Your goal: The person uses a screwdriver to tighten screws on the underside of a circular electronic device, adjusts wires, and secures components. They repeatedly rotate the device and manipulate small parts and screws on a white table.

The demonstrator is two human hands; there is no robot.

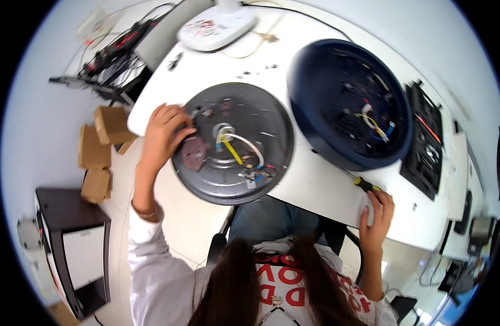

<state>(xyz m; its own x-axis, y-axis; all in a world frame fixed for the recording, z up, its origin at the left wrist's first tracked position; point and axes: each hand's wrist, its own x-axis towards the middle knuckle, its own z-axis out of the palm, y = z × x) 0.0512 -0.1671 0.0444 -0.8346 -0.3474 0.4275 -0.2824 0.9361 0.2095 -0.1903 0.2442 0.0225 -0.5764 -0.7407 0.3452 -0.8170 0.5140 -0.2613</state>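
A round grey metal base [261, 117] lies at the near left part of the table, overhanging its front edge. It carries white and yellow wires, small parts and a reddish-brown patch [194, 153]. My left hand [167, 130] is at its left rim with curled fingers, which seem to grip the edge; motion blurs them. My right hand [377, 217] is by the front edge on the right, thumb and fingers apart, its fingertips by the handle end of a yellow-and-black screwdriver [365, 183]. The screwdriver's shaft points toward a dark blue round housing [315, 92] with wires inside.
A black tool case [424, 141] stands right of the housing on the white table [320, 190]. At the back is a white stand base [217, 27] with small parts on it. Several tiny pieces [255, 72] lie behind the grey base. Cardboard boxes [95, 146] sit at the left.
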